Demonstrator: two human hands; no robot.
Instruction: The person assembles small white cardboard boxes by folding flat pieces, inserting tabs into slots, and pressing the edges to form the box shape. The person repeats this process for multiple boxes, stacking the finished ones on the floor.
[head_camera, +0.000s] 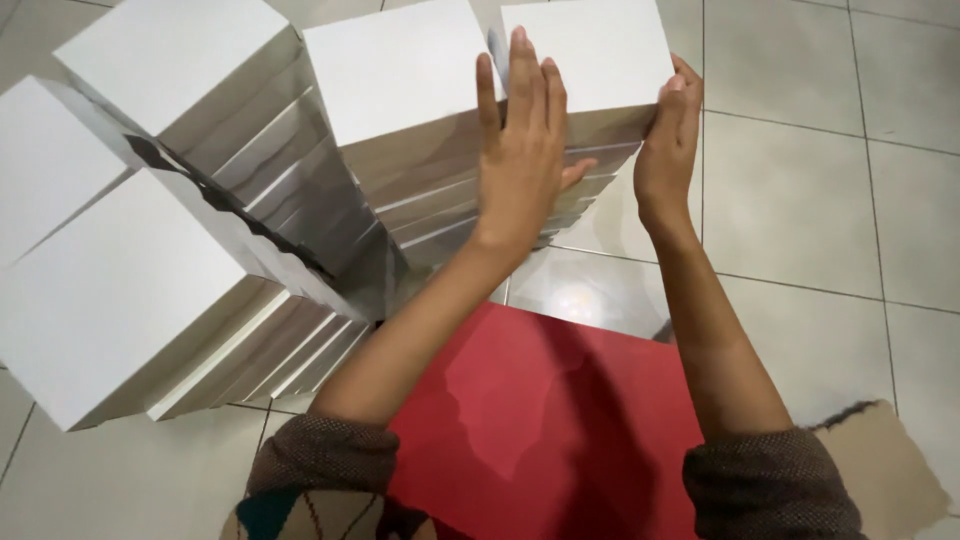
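A white square box (590, 50) is held at the top of the rightmost stack of white boxes (590, 180), at the upper middle of the view. Its flat top face is turned upward toward the camera; no long axis can be made out, since the top looks roughly square, and its near edge runs left to right across the view. The left hand (520, 160) is laid open against the near side of the box, fingers stretched upward with their tips over the top edge. The right hand (668, 145) is pressed against the right side, fingers curled around the corner, so the box is gripped between both hands.

Further tall stacks of white boxes (390, 70) are seen to the left, leaning outward in the view; the nearest one (110, 290) fills the lower left. No labels can be made out on them. A flat red sheet (540, 420) is spread on the tiled floor (820, 200) between the forearms, and a brown cardboard piece (890, 470) lies at the lower right.
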